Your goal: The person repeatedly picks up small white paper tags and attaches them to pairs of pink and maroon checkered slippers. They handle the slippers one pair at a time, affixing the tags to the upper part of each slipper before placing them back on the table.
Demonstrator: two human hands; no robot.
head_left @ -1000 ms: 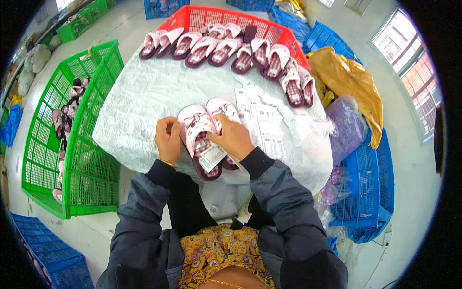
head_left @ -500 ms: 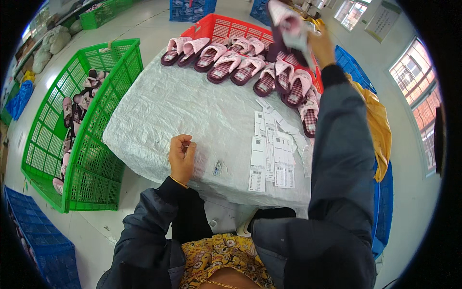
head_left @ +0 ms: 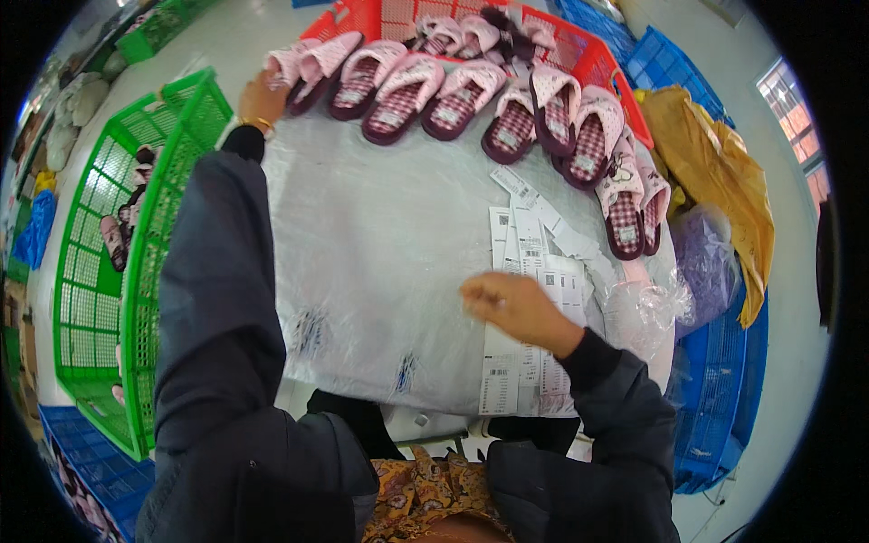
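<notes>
Pink slippers with dark red soles and checked insoles stand in a curved row along the far side of the wrapped table [head_left: 362,235]. My left hand [head_left: 261,100] reaches to the left end of the row, its fingers closed around the edge of the outermost slipper [head_left: 288,65]. Beside that slipper, its neighbour [head_left: 328,65] leans at a tilt. My right hand [head_left: 520,309] hovers over the printed white paper labels [head_left: 525,244] on the table's right part. Its fingers are curled in, slightly blurred, and nothing shows in them.
Behind the row a red crate [head_left: 362,20] holds more slippers. On the left stands a green crate [head_left: 136,362] with slippers inside. Clear plastic bags [head_left: 643,303] lie at the table's right edge, near a yellow cloth or sack [head_left: 715,172] and a blue crate [head_left: 715,416].
My right hand has come back from above the red crate to the labels, without the slippers it held. My left hand has moved from the near table to the far-left slippers.
</notes>
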